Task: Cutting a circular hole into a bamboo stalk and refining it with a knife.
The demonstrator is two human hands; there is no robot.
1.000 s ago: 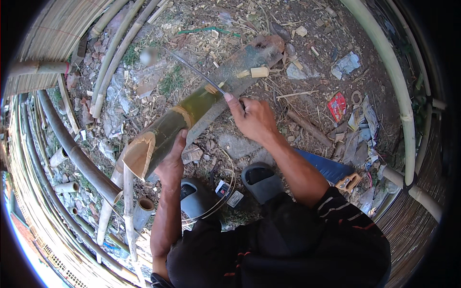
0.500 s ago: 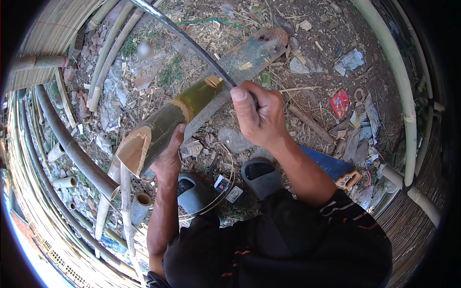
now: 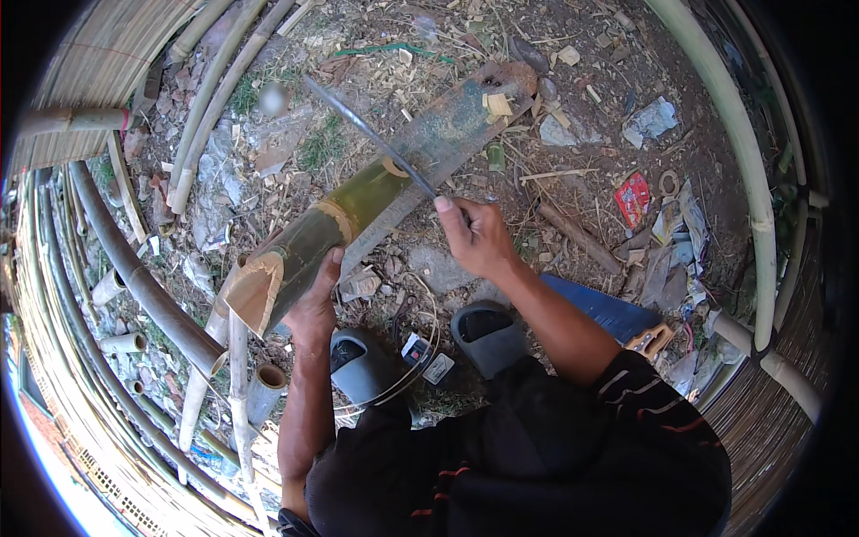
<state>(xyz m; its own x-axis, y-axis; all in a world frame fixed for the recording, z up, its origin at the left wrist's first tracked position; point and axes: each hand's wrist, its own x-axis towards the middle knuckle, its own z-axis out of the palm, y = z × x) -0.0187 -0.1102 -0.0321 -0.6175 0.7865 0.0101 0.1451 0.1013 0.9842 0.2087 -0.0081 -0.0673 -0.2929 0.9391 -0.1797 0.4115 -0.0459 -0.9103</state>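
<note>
Left fingers [image 3: 329, 270] wrap a smooth, slant-cut bamboo tube [image 3: 306, 237] while right fingers [image 3: 453, 224] clench a slender metal blade [image 3: 369, 134].

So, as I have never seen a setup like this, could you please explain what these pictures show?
There is no machine here: a person works with two bare hands. The view comes from a wide fisheye camera worn on the head, looking down, which is why straight edges bend and the corners are black.

The left hand holds a thick green bamboo tube, its hollow, slanted end facing the lower left. The right hand grips a long, thin blade that crosses the tube's far end; I cannot tell whether they touch.

Beneath is a flat board with pale chips on it. On the ground around lie a blue saw and a red wrapper.
</note>
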